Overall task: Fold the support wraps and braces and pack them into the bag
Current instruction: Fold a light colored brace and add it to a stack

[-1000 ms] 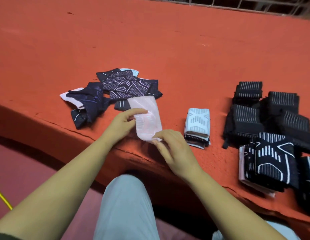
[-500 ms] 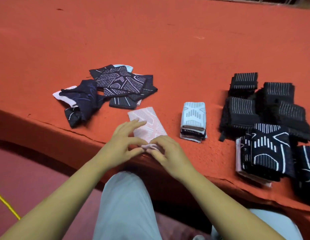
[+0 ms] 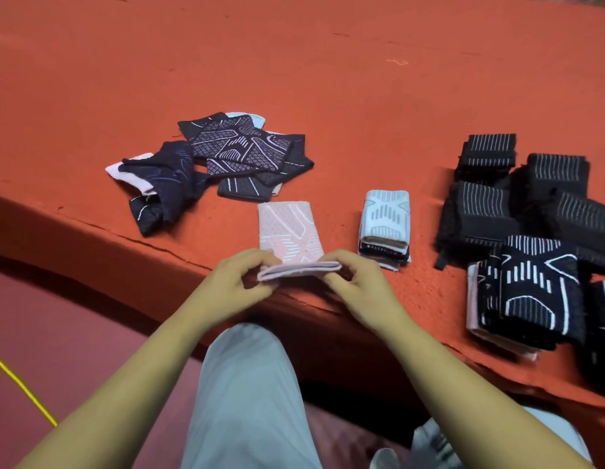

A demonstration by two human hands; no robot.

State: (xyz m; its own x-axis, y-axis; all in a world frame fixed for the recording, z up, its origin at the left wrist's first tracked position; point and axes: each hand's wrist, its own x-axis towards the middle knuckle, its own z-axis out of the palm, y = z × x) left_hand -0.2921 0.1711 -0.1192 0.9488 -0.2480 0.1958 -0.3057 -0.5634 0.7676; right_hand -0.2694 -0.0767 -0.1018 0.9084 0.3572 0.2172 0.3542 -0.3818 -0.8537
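A pink support wrap (image 3: 287,231) with white line pattern lies flat near the front edge of the orange table (image 3: 328,79). Its near end is lifted off the table. My left hand (image 3: 236,286) pinches the left corner of that end, and my right hand (image 3: 358,286) pinches the right corner. A heap of unfolded dark patterned wraps (image 3: 226,157) lies to the left behind it. To the right stands a small stack of folded wraps (image 3: 385,225) with a light blue one on top. No bag is in view.
Black striped braces (image 3: 524,198) are piled at the right, with folded black-and-white wraps (image 3: 531,292) in front of them near the table edge. My grey-trousered leg (image 3: 247,394) is below the table edge. A yellow cord (image 3: 20,384) crosses the floor at lower left.
The pink wrap has been pulled toward me and laid flat; both hands have gone to its near end and lifted it by the corners. The camera has tilted down.
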